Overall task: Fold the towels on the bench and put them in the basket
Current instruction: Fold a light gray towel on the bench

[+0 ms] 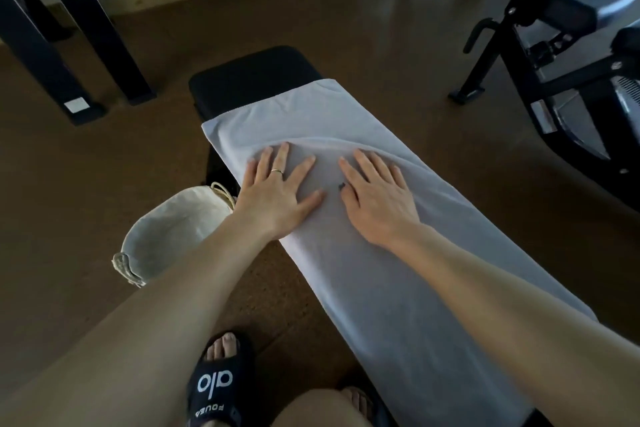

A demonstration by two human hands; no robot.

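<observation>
Pressing flat, the left hand [277, 194] and right hand [377, 198] lay open-fingered mid-towel [381, 288], which overhung the desk's [249, 80] long edges; the basket [173, 229] stood beside its left edge.

Matt cloth towel [363, 288], canvas basket [173, 225]

light: pretty dim overall, murky brown cast | source: soft sheen seen on floor [398, 10] top right | shadows: faint, soft-edged | blur: slight softness, far background rendered mushy | distortion: wide-angle bending noticed at edges | glare: barely any
</observation>
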